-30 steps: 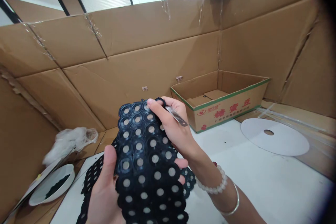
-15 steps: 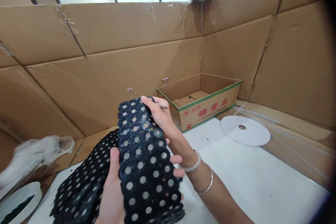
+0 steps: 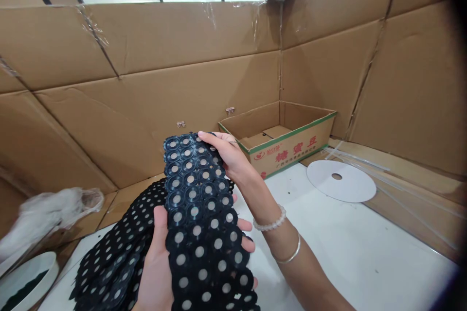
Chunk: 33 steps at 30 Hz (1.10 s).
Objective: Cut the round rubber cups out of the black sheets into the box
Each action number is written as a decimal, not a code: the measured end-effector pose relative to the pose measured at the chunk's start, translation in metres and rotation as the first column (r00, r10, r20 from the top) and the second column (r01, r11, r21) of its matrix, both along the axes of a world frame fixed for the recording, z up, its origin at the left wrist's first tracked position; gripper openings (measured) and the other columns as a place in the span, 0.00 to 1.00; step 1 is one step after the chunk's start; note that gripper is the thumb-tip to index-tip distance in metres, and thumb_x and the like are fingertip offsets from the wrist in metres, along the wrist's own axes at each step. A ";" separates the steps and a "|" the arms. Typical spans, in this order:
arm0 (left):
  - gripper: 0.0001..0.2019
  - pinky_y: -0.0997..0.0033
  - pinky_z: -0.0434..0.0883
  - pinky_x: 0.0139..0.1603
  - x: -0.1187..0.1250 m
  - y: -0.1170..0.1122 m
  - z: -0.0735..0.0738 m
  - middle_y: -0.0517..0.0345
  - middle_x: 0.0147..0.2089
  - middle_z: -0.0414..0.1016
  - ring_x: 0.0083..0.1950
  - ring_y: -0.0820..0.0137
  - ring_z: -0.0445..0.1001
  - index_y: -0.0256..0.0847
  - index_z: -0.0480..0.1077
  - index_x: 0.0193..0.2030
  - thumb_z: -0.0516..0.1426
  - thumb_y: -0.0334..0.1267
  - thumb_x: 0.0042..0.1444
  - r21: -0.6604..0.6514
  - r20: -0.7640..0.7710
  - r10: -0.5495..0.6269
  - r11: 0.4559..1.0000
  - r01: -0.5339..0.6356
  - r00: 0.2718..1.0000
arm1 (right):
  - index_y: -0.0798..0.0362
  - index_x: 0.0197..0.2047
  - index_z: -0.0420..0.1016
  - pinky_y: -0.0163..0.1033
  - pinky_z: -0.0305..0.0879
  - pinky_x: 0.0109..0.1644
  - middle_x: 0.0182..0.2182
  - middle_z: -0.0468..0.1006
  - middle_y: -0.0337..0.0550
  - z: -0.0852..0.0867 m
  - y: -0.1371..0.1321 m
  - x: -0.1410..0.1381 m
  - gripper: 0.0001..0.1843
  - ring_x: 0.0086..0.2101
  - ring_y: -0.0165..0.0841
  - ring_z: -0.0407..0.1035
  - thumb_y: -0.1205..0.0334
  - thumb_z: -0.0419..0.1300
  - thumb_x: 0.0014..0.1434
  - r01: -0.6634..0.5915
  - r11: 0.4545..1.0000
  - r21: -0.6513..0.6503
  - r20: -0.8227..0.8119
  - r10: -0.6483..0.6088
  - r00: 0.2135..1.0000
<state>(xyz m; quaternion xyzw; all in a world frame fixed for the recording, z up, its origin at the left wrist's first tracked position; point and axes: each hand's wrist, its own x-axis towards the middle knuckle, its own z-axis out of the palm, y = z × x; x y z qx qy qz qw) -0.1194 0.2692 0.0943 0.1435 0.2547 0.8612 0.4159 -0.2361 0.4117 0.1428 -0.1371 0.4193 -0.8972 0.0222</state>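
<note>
A long black sheet of joined round pieces with pale grey centres (image 3: 195, 211) hangs between my hands, its far end tilted up. My left hand (image 3: 156, 262) is wrapped round it from below, thumb on the left edge and fingertips showing past the right edge. At the far right corner my right hand (image 3: 228, 155) grips the sheet, thumb on top. A thin dark tip shows beside the right hand's fingers; its kind I cannot make out. More black dotted sheets (image 3: 120, 243) lie heaped on the table to the left.
A cardboard box with green edges and red print (image 3: 288, 153) stands at the back. Right of it lies a white disc with a centre hole (image 3: 341, 192). On the left are a clear plastic bag (image 3: 54, 214) and a white round container (image 3: 47, 272). Tall cardboard walls (image 3: 146, 39) enclose the white table (image 3: 328, 248).
My right hand has shifted slightly at the sheet's far corner, and the thin dark tool in it now shows less. The sheet's lower end has moved down a little.
</note>
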 end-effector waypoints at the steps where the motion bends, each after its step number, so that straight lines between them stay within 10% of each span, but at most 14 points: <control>1: 0.43 0.39 0.64 0.60 0.001 0.000 0.001 0.35 0.60 0.70 0.58 0.50 0.71 0.36 0.60 0.68 0.41 0.68 0.57 -0.019 0.012 0.006 1.000 -0.006 1.000 | 0.55 0.25 0.75 0.30 0.59 0.30 0.24 0.75 0.35 0.000 0.002 -0.002 0.14 0.25 0.24 0.66 0.54 0.72 0.43 -0.022 1.000 0.005 -0.014 0.022 1.000; 22: 0.45 0.41 0.65 0.61 0.006 -0.001 0.014 0.38 0.60 0.71 0.59 0.52 0.71 0.40 0.61 0.68 0.39 0.71 0.55 -0.049 0.063 -0.019 0.999 0.022 0.998 | 0.54 0.27 0.77 0.29 0.59 0.30 0.25 0.75 0.36 -0.003 0.013 -0.006 0.13 0.25 0.23 0.65 0.52 0.67 0.49 -0.093 0.981 0.171 -0.081 0.108 0.991; 28: 0.48 0.41 0.62 0.63 0.002 -0.002 0.006 0.36 0.64 0.67 0.60 0.50 0.71 0.35 0.59 0.69 0.36 0.71 0.55 -0.088 0.033 -0.033 0.995 0.035 0.999 | 0.54 0.26 0.75 0.31 0.58 0.32 0.25 0.74 0.36 -0.008 0.012 -0.010 0.14 0.27 0.24 0.65 0.51 0.67 0.48 0.083 0.985 0.155 -0.179 -0.054 0.982; 33: 0.55 0.62 0.68 0.60 0.002 -0.002 0.000 0.32 0.62 0.70 0.58 0.60 0.74 0.24 0.55 0.69 0.36 0.75 0.52 -0.192 0.054 -0.157 0.968 0.164 0.986 | 0.55 0.22 0.70 0.33 0.54 0.32 0.22 0.67 0.36 -0.019 0.027 -0.029 0.15 0.26 0.26 0.60 0.52 0.64 0.49 0.470 0.876 0.109 -0.258 -0.432 0.864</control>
